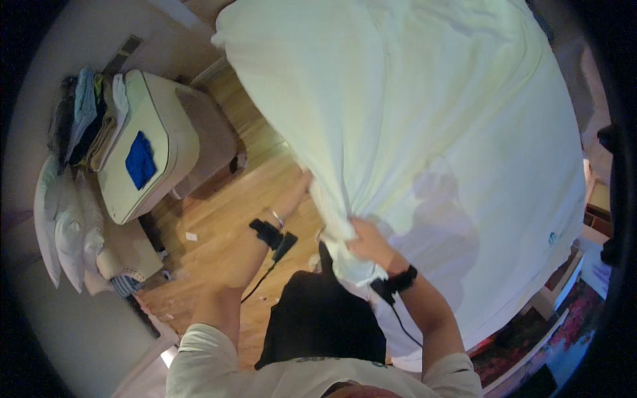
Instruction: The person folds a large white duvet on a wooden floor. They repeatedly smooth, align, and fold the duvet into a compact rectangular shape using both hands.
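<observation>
A large white sheet covers the bed before me, its folds drawn together towards my right hand. My right hand grips a bunched part of the sheet near its edge, just in front of my body. Farther up the same edge, my left hand reaches to the cloth; it is blurred and its fingers are partly hidden, so its grip cannot be told. Both wrists wear black straps with cables. A small printed mark shows on the sheet at the right.
To the left stands a pale cabinet or chest with a blue folded cloth on it. Folded clothes and white pillows line its far side. Wooden flooring runs between it and the bed.
</observation>
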